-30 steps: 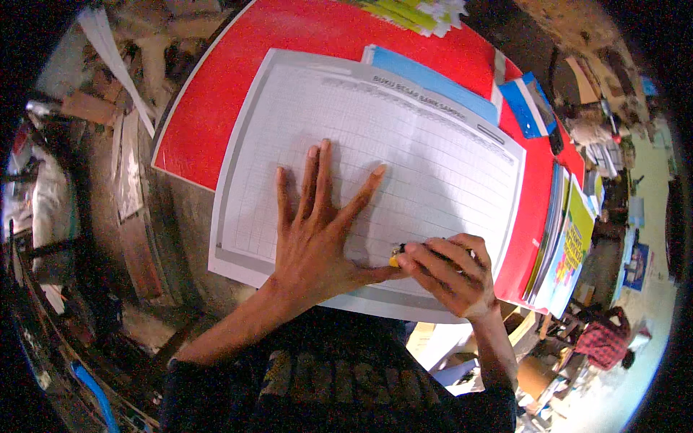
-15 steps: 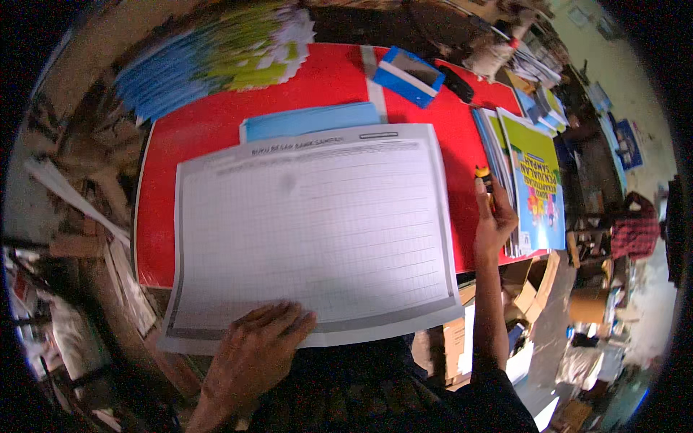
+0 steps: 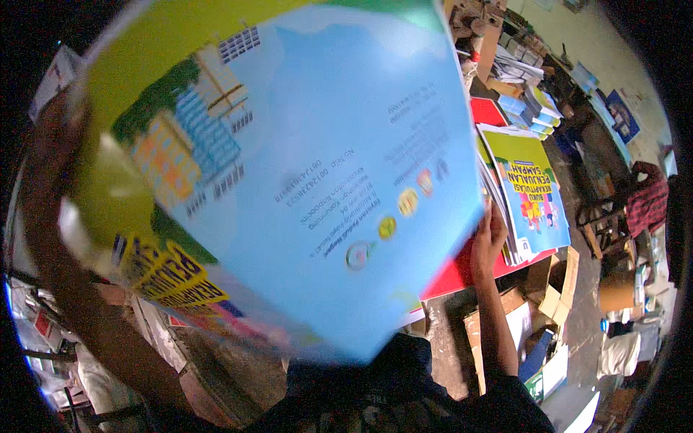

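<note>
A large printed cover sheet [image 3: 310,137], light blue and olive green with drawn buildings, is lifted up and fills most of the view. It bends toward its lower left, where yellow-black lettering shows, blurred by motion. My left hand [image 3: 61,141], raised at the far left, is dark and blurred, closed on the sheet's left edge. At the sheet's right corner is my right hand [image 3: 491,234], its fingers curled and partly covered by the sheet. What they hold is hidden. Just right of that hand lies a stack of booklets [image 3: 533,191] with green and blue covers.
The red tabletop [image 3: 451,276] shows at the lower right of the sheet and behind it. More booklets [image 3: 530,112] are piled farther back. Open cardboard boxes [image 3: 559,289] stand below the table's right side. A red checked garment [image 3: 644,196] is at the far right.
The gridded white sheet no longer faces me; a coloured printed side is lifted across the view. My left hand rose from the near edge to the upper left. The yellow-black tool in my right hand is now hidden.
</note>
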The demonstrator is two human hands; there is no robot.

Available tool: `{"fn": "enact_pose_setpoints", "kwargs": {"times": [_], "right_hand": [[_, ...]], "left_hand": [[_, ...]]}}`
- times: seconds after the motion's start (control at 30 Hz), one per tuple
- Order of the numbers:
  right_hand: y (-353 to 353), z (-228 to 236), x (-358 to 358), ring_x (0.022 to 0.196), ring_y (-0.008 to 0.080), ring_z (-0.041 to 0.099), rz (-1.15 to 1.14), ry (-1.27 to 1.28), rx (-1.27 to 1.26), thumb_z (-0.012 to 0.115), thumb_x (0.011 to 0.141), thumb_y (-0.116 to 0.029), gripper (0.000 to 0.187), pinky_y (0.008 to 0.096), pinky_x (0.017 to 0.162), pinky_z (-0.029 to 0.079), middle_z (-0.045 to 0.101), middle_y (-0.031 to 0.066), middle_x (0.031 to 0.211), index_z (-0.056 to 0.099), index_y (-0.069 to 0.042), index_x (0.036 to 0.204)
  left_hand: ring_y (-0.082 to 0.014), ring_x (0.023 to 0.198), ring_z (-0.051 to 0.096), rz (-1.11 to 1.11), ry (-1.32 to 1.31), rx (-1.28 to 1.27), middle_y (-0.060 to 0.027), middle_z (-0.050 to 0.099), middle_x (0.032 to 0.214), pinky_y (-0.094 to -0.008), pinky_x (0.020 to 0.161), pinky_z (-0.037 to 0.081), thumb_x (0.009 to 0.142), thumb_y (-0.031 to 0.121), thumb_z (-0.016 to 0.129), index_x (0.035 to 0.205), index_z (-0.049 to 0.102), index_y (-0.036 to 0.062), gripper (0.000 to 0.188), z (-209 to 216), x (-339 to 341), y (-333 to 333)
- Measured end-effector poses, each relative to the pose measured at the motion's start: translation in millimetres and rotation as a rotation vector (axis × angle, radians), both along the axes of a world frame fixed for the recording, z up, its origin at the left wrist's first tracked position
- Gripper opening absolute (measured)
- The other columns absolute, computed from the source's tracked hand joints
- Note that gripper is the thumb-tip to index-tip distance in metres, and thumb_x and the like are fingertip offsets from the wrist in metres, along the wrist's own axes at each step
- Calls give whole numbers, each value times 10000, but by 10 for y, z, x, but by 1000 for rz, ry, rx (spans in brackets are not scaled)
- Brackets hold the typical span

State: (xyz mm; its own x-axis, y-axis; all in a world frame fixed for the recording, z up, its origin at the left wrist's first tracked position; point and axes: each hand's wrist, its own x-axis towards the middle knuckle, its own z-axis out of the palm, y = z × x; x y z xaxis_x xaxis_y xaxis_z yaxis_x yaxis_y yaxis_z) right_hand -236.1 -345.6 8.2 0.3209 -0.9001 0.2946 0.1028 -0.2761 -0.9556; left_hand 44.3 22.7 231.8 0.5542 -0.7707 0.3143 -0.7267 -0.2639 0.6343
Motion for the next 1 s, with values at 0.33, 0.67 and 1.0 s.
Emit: {"fn": "enact_pose_setpoints", "kwargs": {"times": [0.33,0.67,1.0], "right_hand": [[-41,-45,60,724,63,464,15,161,-59,625,1060,-341,334,231,627,383,557,-44,856,688,-41,1194],[173,211,-111,842,62,551,165,252,-24,673,1031,-283,396,245,709,452,652,3,1067,651,4,1303],[1287,808,173,910,202,711,834,593,-590,837,764,12,466,310,778,574,717,120,1078,704,-29,1209]], "left_hand": [[-236,1108,647,-224,222,543,-131,713,1125,-390,1033,481,958,400,725,1228,678,70,430,-1349,400,-562],[-352,1526,314,-128,-287,256,-155,399,1611,-564,1255,208,932,564,645,1533,487,232,705,-1724,-1206,-143],[-364,1581,196,-3,-347,301,-194,244,1689,-607,1272,72,942,596,607,1586,421,260,750,-1899,-1075,-103]]}}
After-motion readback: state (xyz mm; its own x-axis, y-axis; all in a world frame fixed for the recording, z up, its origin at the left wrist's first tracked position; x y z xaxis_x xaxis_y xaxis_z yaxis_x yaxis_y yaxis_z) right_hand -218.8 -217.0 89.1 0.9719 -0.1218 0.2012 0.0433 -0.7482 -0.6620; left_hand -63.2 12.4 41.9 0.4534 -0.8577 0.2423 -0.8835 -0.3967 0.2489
